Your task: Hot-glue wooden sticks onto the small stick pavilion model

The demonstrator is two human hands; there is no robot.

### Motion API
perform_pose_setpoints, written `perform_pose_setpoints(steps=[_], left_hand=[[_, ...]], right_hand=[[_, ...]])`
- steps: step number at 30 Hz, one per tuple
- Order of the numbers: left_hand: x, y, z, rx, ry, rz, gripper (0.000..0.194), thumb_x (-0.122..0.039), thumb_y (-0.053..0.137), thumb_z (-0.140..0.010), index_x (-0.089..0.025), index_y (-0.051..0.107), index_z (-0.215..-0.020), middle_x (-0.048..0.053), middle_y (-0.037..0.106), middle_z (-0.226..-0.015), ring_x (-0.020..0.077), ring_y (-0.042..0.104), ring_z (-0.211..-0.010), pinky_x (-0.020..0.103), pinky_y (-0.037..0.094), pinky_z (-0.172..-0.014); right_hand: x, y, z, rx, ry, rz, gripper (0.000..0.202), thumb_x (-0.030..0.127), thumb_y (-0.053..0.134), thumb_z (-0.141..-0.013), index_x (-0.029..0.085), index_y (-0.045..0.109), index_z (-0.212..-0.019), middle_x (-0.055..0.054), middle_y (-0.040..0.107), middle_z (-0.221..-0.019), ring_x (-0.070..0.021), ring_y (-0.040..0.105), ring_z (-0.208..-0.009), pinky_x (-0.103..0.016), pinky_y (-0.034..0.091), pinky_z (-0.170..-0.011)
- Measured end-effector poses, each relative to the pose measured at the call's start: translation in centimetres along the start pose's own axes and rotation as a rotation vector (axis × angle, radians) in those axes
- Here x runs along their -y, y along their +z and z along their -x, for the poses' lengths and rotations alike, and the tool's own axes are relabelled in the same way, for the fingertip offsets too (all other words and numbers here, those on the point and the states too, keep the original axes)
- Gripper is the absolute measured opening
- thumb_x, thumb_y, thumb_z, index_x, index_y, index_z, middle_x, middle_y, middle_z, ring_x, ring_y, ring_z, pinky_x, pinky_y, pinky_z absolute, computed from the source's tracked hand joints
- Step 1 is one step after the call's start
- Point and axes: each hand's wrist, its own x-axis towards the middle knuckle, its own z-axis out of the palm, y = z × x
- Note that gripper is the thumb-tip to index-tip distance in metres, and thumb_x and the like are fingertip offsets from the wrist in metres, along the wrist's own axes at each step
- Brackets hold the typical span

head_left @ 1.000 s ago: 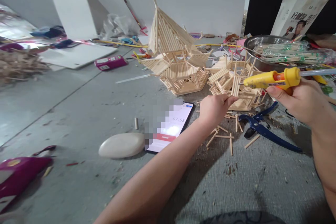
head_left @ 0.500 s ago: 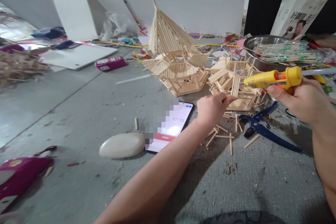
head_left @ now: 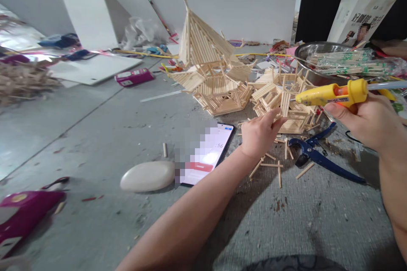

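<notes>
My left hand [head_left: 261,132] is at the front of a low wooden-stick model [head_left: 294,125], thumb and forefinger at the lower end of an upright panel of sticks [head_left: 285,102]. What lies between the fingertips is too small to make out. A yellow glue gun [head_left: 330,94] is held in my right hand [head_left: 372,120], its nozzle pointing left, close to that panel. A clear glue stick [head_left: 386,86] runs out of the gun's back. To the left stands a taller stick model [head_left: 206,46] with a pointed roof.
Blue cutters [head_left: 321,159] and loose short sticks [head_left: 280,173] lie before the low model. Left of my forearm are a lit phone [head_left: 203,167] and a white oval object [head_left: 148,176]. A metal bowl [head_left: 303,57] of wrapped sticks stands behind, near a bag [head_left: 352,8].
My left hand has shifted slightly to the right, and its fingers have spread a little at the panel. The glue gun has hardly moved.
</notes>
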Motion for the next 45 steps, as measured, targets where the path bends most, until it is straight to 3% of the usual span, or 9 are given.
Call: perform_pose_setpoints(steps=[8,17,25,36,45], left_hand=[[-0.1,-0.1,-0.1,0.033,-0.025,0.011,0.03,-0.041,0.051,-0.084,-0.017,0.068,-0.088,0.002,0.065,-0.053,0.0092,0.056,-0.045,0.021,0.035,-0.045],[-0.2,-0.2,-0.6,0.292,-0.142,-0.02,0.05,-0.046,0.054,-0.08,-0.02,0.055,-0.122,0.004,0.067,-0.06,0.0147,0.057,-0.05,0.026,0.036,-0.049],[-0.5,-0.5,-1.1,0.389,-0.192,-0.047,0.053,-0.05,0.051,-0.08,-0.025,0.052,-0.126,0.004,0.066,-0.059,0.016,0.056,-0.051,0.027,0.036,-0.05],[-0.8,-0.7,-1.4,0.424,-0.218,-0.079,0.05,-0.049,0.048,-0.083,-0.026,0.05,-0.127,0.005,0.067,-0.063,0.0171,0.058,-0.053,0.028,0.038,-0.051],[-0.5,-0.4,-1.3,0.315,-0.14,-0.057,0.047,-0.047,0.052,-0.08,-0.024,0.056,-0.121,0.005,0.065,-0.054,0.0163,0.055,-0.045,0.027,0.034,-0.046]], right_hand=[[0.0,0.0,0.0,-0.061,-0.067,-0.014,0.039,0.051,0.041,-0.083,0.021,0.06,-0.066,-0.002,0.066,-0.061,-0.0208,0.064,-0.06,-0.029,0.043,-0.052],[0.0,-0.2,-0.2,-0.051,-0.07,-0.006,0.038,0.049,0.043,-0.084,0.021,0.058,-0.064,-0.001,0.066,-0.062,-0.0201,0.064,-0.061,-0.028,0.042,-0.051],[0.0,-0.1,0.0,-0.053,-0.072,-0.029,0.037,0.049,0.044,-0.084,0.022,0.054,-0.06,0.001,0.059,-0.055,-0.0158,0.06,-0.055,-0.025,0.04,-0.048],[0.0,-0.1,0.0,-0.021,0.004,-0.058,0.038,0.052,0.043,-0.082,0.023,0.058,-0.062,0.0,0.061,-0.057,-0.018,0.059,-0.059,-0.029,0.042,-0.054],[0.2,-0.2,-0.1,0.021,0.08,-0.133,0.039,0.055,0.044,-0.08,0.023,0.055,-0.06,-0.001,0.061,-0.063,-0.0178,0.059,-0.062,-0.03,0.042,-0.058]])
